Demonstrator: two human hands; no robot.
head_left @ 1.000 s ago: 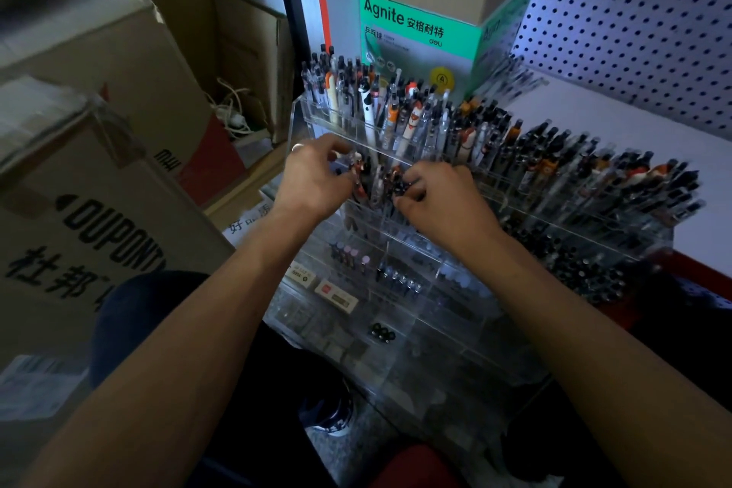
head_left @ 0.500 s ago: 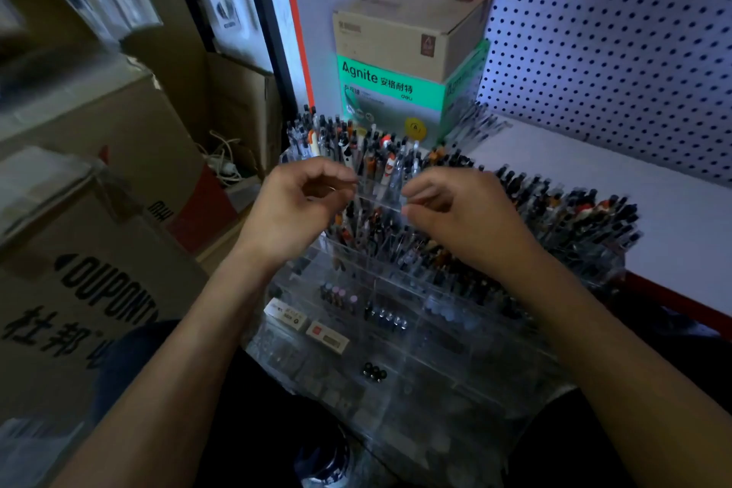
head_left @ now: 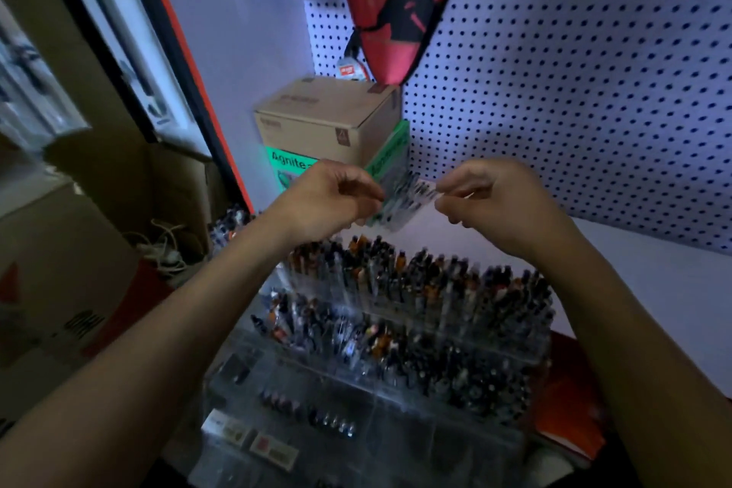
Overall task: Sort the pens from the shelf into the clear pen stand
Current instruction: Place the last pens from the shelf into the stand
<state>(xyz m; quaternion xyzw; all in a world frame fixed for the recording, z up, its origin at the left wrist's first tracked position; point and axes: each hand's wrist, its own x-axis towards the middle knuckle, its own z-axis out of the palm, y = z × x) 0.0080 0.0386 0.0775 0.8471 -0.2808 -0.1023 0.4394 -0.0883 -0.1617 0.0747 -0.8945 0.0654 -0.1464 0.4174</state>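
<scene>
A bundle of clear-barrelled pens (head_left: 400, 199) lies on the white shelf (head_left: 641, 269) against the green box (head_left: 390, 154). My left hand (head_left: 328, 198) is raised with curled fingers, its fingertips at the bundle's left edge; motion blur hides whether it grips. My right hand (head_left: 489, 198) pinches the bundle's right end between thumb and fingers. Below both hands stands the clear tiered pen stand (head_left: 356, 404), its upper rows packed with several dark and orange-capped pens.
A brown carton (head_left: 325, 123) sits on the green box. A white pegboard (head_left: 594, 91) with a red racket cover (head_left: 400, 0) backs the shelf. Cardboard boxes (head_left: 59, 269) and white cables (head_left: 162, 250) fill the left side. An orange item (head_left: 570, 416) lies right of the stand.
Both hands have risen from the stand's pen rows up to the pen bundle on the shelf. The view has tilted upward, showing more pegboard.
</scene>
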